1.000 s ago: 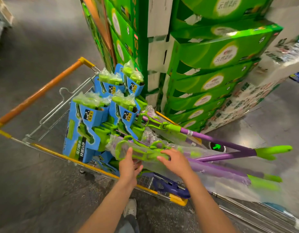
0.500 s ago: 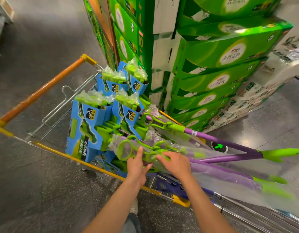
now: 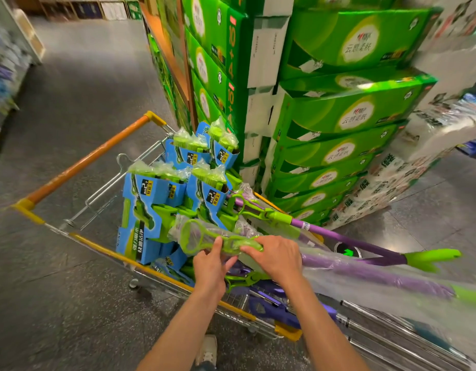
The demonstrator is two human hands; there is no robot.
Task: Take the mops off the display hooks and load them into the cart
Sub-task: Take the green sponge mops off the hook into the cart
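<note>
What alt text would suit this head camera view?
Two bare hands, left and right, grip a plastic-wrapped green and purple mop over a yellow-edged wire cart holding blue-carded mop packs, beside stacked green boxes.

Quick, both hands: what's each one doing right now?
Left hand: fingers closed on the plastic-wrapped green mop handle.
Right hand: laid over the same handle, gripping it above the cart.

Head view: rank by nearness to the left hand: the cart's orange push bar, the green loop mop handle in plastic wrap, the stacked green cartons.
From the left hand:
1. Green loop mop handle in plastic wrap: touching its fingers.
2. Cart's orange push bar: up and to the left.
3. Stacked green cartons: beyond the cart, upper right.
</note>
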